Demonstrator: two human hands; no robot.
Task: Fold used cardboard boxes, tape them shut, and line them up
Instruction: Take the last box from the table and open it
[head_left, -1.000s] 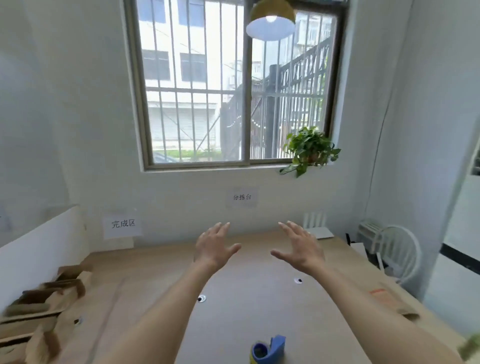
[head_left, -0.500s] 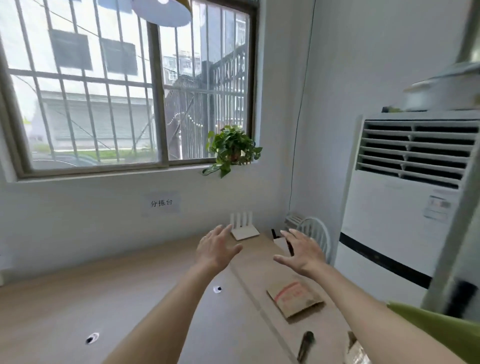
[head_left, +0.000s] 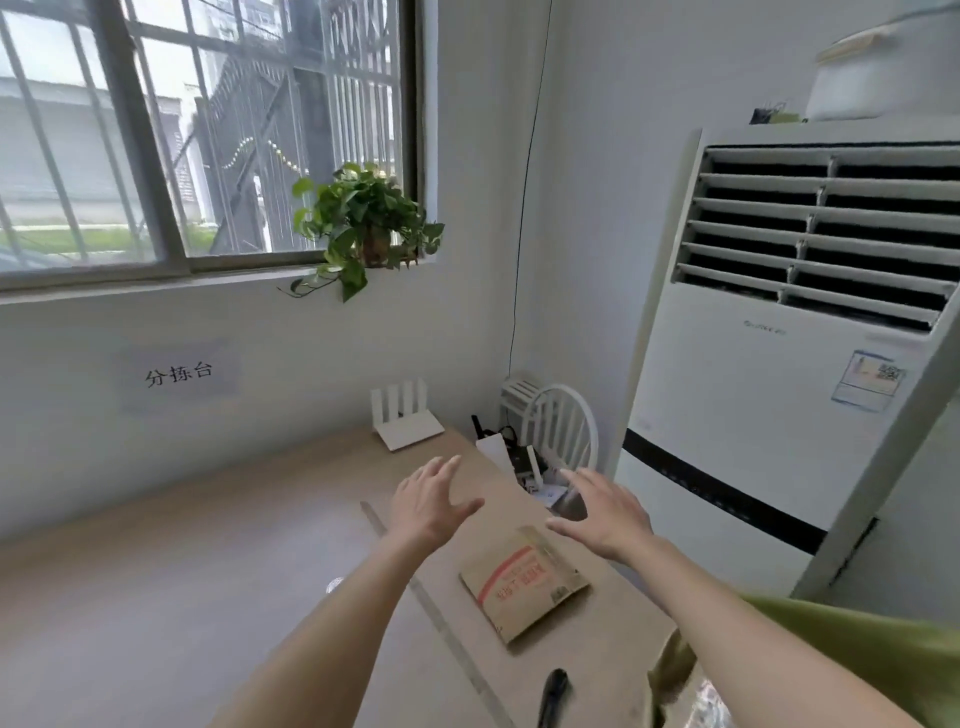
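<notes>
A flattened brown cardboard box (head_left: 524, 582) with red printing lies on the wooden table (head_left: 156, 597) near its right edge. My left hand (head_left: 428, 499) hovers above the table just left of and beyond the box, fingers spread and holding nothing. My right hand (head_left: 605, 512) hovers just beyond the box's far right corner, fingers also spread and empty. Neither hand touches the box.
A white router (head_left: 405, 421) stands at the table's back. A black object (head_left: 553, 693) lies near the table's front right. A white chair (head_left: 563, 434) and a tall air conditioner (head_left: 789, 364) stand to the right. A potted plant (head_left: 363, 223) sits on the windowsill.
My view has swung right, from the table's middle and the tape dispenser to the right end with the flat box. Both hands stay raised and spread, now lower and near the box.
</notes>
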